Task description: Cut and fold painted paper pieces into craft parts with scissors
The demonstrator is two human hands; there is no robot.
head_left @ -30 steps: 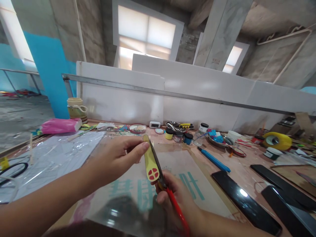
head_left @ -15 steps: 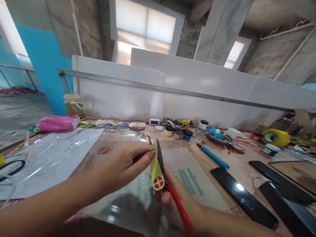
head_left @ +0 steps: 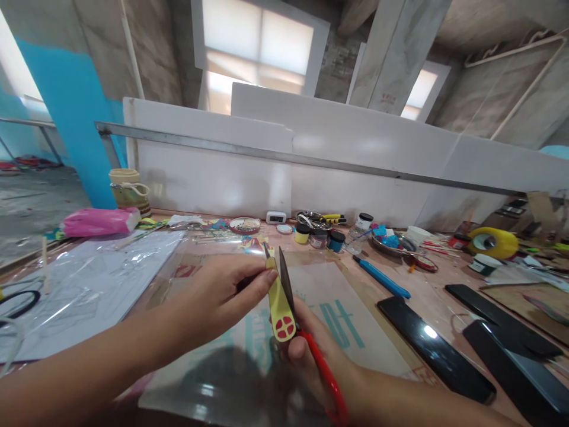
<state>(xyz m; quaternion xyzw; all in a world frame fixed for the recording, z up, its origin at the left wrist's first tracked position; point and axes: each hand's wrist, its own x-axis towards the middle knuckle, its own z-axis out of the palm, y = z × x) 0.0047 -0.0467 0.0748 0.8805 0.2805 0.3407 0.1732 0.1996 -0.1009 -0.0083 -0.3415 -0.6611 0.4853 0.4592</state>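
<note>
Between thumb and fingers, my left hand pinches a narrow yellow strip whose rounded lower end carries a red, four-part round pattern. My right hand is wrapped around the red-handled scissors. Their dark blades point away from me and stand apart, with the strip between them along its right edge. Both hands are above a clear plastic sheet lying over a pale sheet with green printed characters. Some fingers of my right hand are hidden behind the strip and scissors.
A blue pen-like tool and a black phone-like slab lie to the right. Small paint jars and a metal dish stand at the back. Line-drawn paper and a pink packet are left.
The view has shifted slightly, so everything sits a little further left. Both hands keep their hold, and the strip stays between the scissor blades in nearly the same position.
</note>
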